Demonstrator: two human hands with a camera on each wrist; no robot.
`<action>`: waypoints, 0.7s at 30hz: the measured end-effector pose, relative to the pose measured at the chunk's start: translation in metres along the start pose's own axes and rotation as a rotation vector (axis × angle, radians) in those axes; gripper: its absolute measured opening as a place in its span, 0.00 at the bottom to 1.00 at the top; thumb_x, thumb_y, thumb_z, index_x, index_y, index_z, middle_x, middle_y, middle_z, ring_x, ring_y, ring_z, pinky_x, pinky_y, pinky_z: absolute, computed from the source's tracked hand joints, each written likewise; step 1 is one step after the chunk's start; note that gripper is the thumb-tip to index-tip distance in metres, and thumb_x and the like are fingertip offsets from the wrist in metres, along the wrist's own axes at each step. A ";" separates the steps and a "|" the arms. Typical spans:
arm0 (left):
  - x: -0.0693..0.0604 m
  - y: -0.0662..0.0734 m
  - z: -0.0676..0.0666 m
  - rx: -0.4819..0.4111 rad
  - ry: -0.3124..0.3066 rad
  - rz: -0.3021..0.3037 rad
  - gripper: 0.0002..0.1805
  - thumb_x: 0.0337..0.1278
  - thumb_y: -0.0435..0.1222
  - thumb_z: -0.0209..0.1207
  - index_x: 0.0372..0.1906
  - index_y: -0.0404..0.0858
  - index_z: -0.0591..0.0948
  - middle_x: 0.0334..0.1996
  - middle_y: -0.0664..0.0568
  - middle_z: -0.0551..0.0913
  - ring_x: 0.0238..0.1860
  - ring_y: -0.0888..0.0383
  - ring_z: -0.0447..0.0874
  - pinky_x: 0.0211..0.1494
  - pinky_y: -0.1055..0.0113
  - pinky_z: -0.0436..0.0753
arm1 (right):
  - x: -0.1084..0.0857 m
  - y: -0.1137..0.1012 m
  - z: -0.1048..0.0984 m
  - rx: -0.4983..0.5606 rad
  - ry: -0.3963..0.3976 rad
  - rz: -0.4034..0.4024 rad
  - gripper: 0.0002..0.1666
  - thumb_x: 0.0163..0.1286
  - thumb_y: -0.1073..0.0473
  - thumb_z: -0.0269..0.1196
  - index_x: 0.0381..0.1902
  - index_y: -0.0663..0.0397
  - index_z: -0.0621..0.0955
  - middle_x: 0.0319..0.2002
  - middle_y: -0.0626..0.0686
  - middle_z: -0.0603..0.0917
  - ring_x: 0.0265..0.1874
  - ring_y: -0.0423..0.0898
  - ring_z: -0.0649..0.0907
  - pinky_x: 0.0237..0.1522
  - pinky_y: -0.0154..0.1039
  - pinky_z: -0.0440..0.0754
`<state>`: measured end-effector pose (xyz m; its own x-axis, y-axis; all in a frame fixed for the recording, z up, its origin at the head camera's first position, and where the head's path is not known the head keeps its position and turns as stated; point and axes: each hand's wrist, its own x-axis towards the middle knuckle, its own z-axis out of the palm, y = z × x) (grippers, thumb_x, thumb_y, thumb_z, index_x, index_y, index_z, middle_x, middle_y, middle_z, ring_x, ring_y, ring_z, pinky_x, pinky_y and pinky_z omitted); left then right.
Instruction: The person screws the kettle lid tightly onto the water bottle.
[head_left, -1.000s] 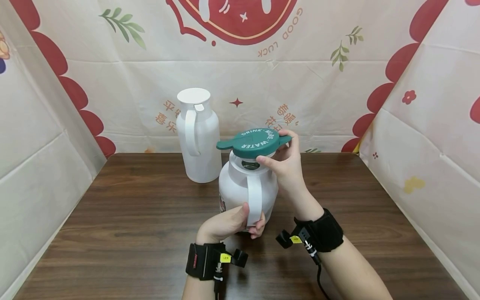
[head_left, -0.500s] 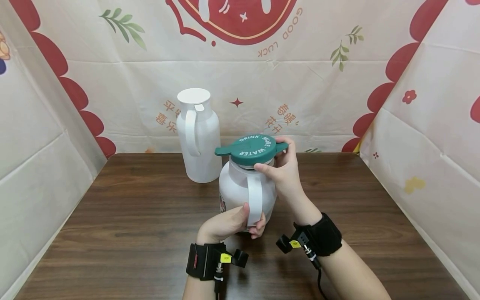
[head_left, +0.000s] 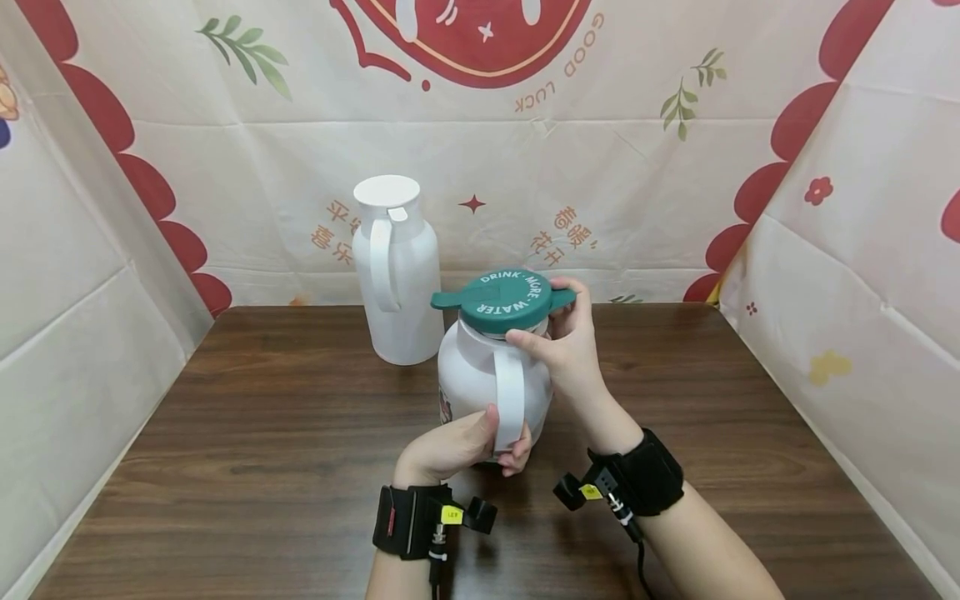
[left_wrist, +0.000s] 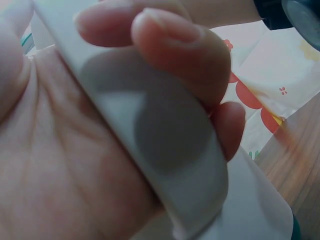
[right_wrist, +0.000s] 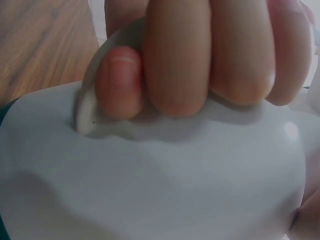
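The round-bodied white jug [head_left: 474,362] stands upright near the middle of the desk [head_left: 262,433], its curved handle [head_left: 509,396] at 6 o'clock, facing the person. The left hand [head_left: 459,442] has its grip wrapped round the lower part of that handle; the left wrist view shows fingers curled over it, with the palm close against its side. The right hand [head_left: 564,346], at about 1 o'clock from the handle, grasps the green lid [head_left: 504,302] with thumb in front and fingers at the tab pointing to 3 o'clock. The other tab points to 9 o'clock. The lid, printed "DRINK MORE WATER", rests over the jug's mouth; whether it is fully seated I cannot tell.

At 11 o'clock from the round-bodied jug, near it, stands a tall white jug [head_left: 405,329], also upright. A patterned cloth backdrop [head_left: 285,175] hangs at 12 o'clock.
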<state>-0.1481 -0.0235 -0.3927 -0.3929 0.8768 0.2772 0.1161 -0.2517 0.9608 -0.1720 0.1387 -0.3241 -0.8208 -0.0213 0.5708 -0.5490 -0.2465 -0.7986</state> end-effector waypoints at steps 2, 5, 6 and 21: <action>0.000 0.000 0.000 0.001 0.002 0.001 0.47 0.57 0.71 0.28 0.34 0.27 0.67 0.25 0.47 0.65 0.27 0.57 0.68 0.34 0.67 0.71 | -0.001 0.000 -0.001 -0.008 0.008 0.006 0.55 0.42 0.45 0.80 0.58 0.57 0.59 0.56 0.58 0.71 0.56 0.49 0.73 0.66 0.42 0.58; 0.000 0.000 -0.001 0.008 0.004 0.002 0.47 0.57 0.71 0.27 0.34 0.27 0.67 0.24 0.48 0.65 0.27 0.55 0.68 0.34 0.67 0.71 | -0.002 0.001 -0.002 -0.012 0.012 0.016 0.54 0.45 0.49 0.80 0.59 0.62 0.58 0.54 0.56 0.72 0.56 0.49 0.73 0.67 0.44 0.54; 0.000 0.000 -0.001 0.008 0.002 0.002 0.47 0.57 0.71 0.27 0.34 0.26 0.67 0.25 0.48 0.66 0.27 0.55 0.68 0.34 0.67 0.71 | -0.003 0.001 -0.002 -0.011 0.011 0.021 0.54 0.47 0.51 0.79 0.59 0.63 0.58 0.54 0.56 0.72 0.56 0.49 0.73 0.68 0.45 0.53; -0.001 0.001 0.000 -0.007 0.001 0.002 0.46 0.57 0.71 0.28 0.34 0.27 0.67 0.25 0.48 0.66 0.27 0.58 0.68 0.34 0.68 0.71 | -0.010 0.000 -0.001 -0.108 0.063 0.053 0.36 0.52 0.79 0.63 0.53 0.56 0.60 0.56 0.56 0.69 0.58 0.50 0.73 0.66 0.51 0.57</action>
<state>-0.1474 -0.0241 -0.3920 -0.3938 0.8756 0.2796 0.1104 -0.2569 0.9601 -0.1639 0.1399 -0.3305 -0.8553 0.0306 0.5172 -0.5160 -0.1408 -0.8450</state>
